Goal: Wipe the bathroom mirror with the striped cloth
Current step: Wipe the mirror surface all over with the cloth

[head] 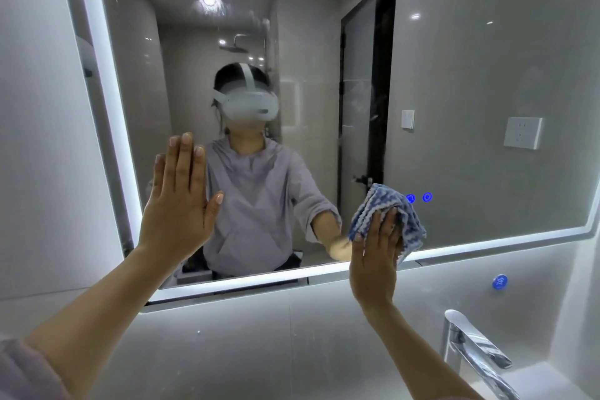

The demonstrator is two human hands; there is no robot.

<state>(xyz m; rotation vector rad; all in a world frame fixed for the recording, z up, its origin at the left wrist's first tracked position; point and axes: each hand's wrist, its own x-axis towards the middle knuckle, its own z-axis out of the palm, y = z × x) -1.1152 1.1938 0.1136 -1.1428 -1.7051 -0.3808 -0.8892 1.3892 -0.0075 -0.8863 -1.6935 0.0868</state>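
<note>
Large rectangular wall mirror with lit white border (470, 75): wiping is judged under way, at the lower right corner. Left hand (180, 201): fingers spread flat, nothing held, laid against the glass. Right hand (373, 266): blue-and-white striped bunched cloth (386, 214) is pressed to the glass near two blue touch icons (418, 197); further passes across unwiped glass are judged needed next.

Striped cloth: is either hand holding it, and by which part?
The right hand presses the bunched striped cloth against the mirror, fingers over its lower middle. The left hand holds nothing.
</note>
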